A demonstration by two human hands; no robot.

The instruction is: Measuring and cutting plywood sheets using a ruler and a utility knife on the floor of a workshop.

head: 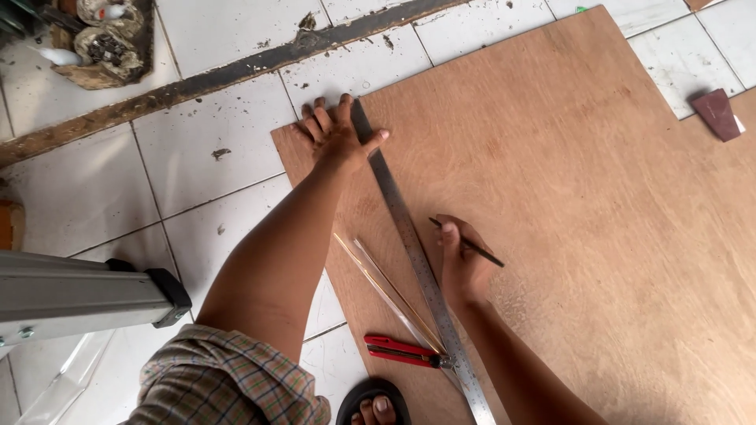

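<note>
A large brown plywood sheet (567, 181) lies on the white tiled floor. A long steel ruler (402, 228) runs along it near its left edge. My left hand (337, 135) presses flat on the far end of the ruler, fingers spread. My right hand (463, 264) rests on the sheet just right of the ruler and holds a dark pencil (472, 245), its tip near the ruler's edge. A red utility knife (400, 351) lies by the ruler's near end, beside two thin pale strips (386, 287).
A grey metal ladder leg (87, 295) with a black foot juts in at the left. A dark wooden beam (213, 79) crosses the floor at the back. A dark red block (718, 114) sits at the right. My sandalled foot (376, 405) shows at the bottom.
</note>
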